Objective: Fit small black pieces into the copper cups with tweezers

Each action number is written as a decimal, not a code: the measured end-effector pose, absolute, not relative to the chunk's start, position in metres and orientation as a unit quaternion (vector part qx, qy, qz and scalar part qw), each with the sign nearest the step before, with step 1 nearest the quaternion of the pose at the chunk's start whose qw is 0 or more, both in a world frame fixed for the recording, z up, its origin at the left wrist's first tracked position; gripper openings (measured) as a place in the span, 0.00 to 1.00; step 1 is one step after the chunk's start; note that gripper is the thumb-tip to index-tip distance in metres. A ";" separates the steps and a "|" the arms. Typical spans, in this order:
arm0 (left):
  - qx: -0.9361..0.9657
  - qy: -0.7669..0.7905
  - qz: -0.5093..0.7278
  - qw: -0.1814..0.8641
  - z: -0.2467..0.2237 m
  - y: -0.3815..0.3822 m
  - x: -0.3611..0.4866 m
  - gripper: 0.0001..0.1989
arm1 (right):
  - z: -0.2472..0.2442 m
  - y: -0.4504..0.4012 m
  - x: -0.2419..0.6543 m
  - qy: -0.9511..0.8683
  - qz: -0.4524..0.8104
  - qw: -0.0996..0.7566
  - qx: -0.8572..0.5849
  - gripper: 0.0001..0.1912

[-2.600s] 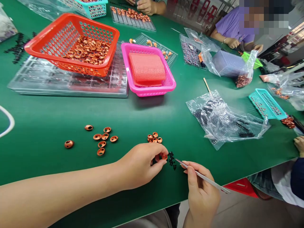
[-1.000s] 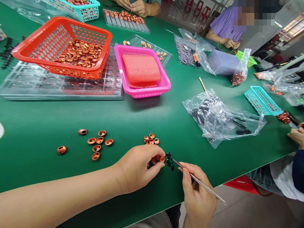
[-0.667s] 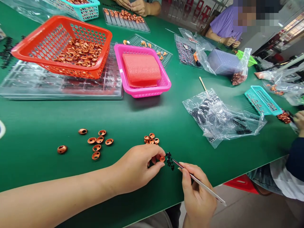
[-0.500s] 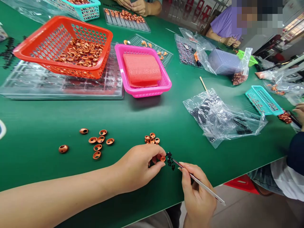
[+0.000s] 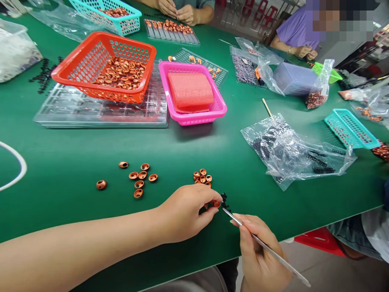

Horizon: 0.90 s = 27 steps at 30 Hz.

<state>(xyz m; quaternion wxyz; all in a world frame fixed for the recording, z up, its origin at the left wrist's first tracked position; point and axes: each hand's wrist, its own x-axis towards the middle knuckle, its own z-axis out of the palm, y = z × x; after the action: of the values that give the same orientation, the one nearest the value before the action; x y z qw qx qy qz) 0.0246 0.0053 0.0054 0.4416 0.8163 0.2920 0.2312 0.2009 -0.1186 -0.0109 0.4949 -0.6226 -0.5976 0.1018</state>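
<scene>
Between thumb and fingers, my left hand (image 5: 190,213) pinches a small copper-coloured cup (image 5: 216,204) just above the green table. My right hand (image 5: 263,251) holds metal tweezers (image 5: 267,246), their tips beside a little heap of black parts (image 5: 224,199). Whether the tips grip a part is too small to tell. Behind my left hand sits a cluster of copper cups (image 5: 203,177), partly covered by the hand. Further left, several more copper cups (image 5: 142,174) are spread out, with a single one (image 5: 101,185) apart from them.
A red basket (image 5: 105,87) of copper cups stands on clear trays (image 5: 100,117). Beside it is a pink basket (image 5: 194,117) with red foam (image 5: 191,90). Plastic bags of black parts (image 5: 294,150) lie at the right. Other people's hands (image 5: 178,11) are across the table.
The view has shifted left, so the table things appear further right. The tweezer tips now sit lower beside the black heap. My left hand still pinches the cup.
</scene>
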 end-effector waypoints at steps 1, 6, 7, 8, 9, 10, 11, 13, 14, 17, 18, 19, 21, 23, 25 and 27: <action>0.819 0.287 0.235 0.437 0.005 0.005 0.025 0.07 | -0.011 -0.117 0.199 -0.599 0.108 0.503 -0.614 0.11; 0.830 0.270 0.239 0.426 0.003 0.006 0.024 0.09 | -0.015 -0.114 0.198 -0.596 0.135 0.521 -0.595 0.16; 0.832 0.268 0.239 0.424 0.003 0.005 0.025 0.09 | -0.015 -0.114 0.199 -0.602 0.138 0.518 -0.592 0.16; 0.833 0.266 0.239 0.422 0.003 0.005 0.025 0.10 | -0.015 -0.114 0.200 -0.609 0.140 0.513 -0.589 0.16; 0.835 0.263 0.239 0.420 0.003 0.005 0.025 0.10 | -0.015 -0.114 0.200 -0.616 0.140 0.507 -0.586 0.17; 0.836 0.262 0.238 0.419 0.003 0.005 0.025 0.11 | -0.015 -0.115 0.201 -0.623 0.141 0.499 -0.585 0.17; 0.838 0.262 0.237 0.417 0.003 0.005 0.025 0.11 | -0.015 -0.115 0.202 -0.627 0.143 0.494 -0.585 0.17; 0.840 0.262 0.233 0.413 0.003 0.005 0.025 0.11 | -0.014 -0.115 0.203 -0.631 0.149 0.485 -0.587 0.17; 0.842 0.262 0.232 0.411 0.003 0.005 0.025 0.11 | -0.014 -0.115 0.203 -0.632 0.151 0.481 -0.588 0.17; 0.846 0.259 0.231 0.405 0.003 0.006 0.025 0.10 | -0.014 -0.115 0.203 -0.638 0.149 0.476 -0.587 0.18; 0.847 0.259 0.232 0.403 0.003 0.006 0.025 0.10 | -0.014 -0.115 0.203 -0.640 0.148 0.476 -0.585 0.18; 0.848 0.259 0.232 0.401 0.003 0.006 0.025 0.10 | -0.014 -0.114 0.202 -0.641 0.146 0.476 -0.584 0.18; 0.849 0.258 0.233 0.398 0.002 0.005 0.024 0.11 | -0.013 -0.115 0.202 -0.639 0.146 0.474 -0.588 0.18; 0.849 0.257 0.236 0.397 0.002 0.005 0.024 0.11 | -0.013 -0.115 0.202 -0.638 0.148 0.469 -0.592 0.18; 0.849 0.255 0.241 0.396 0.002 0.005 0.025 0.10 | -0.012 -0.115 0.202 -0.640 0.152 0.464 -0.593 0.18; 0.848 0.254 0.246 0.395 0.001 0.005 0.025 0.10 | -0.012 -0.115 0.202 -0.641 0.155 0.461 -0.594 0.18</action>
<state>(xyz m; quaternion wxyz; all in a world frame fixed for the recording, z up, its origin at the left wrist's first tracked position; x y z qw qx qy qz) 0.0248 0.0045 0.0012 0.3948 0.8482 0.2538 0.2456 0.2021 -0.1149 -0.0116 0.4609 -0.5935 -0.6413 0.1551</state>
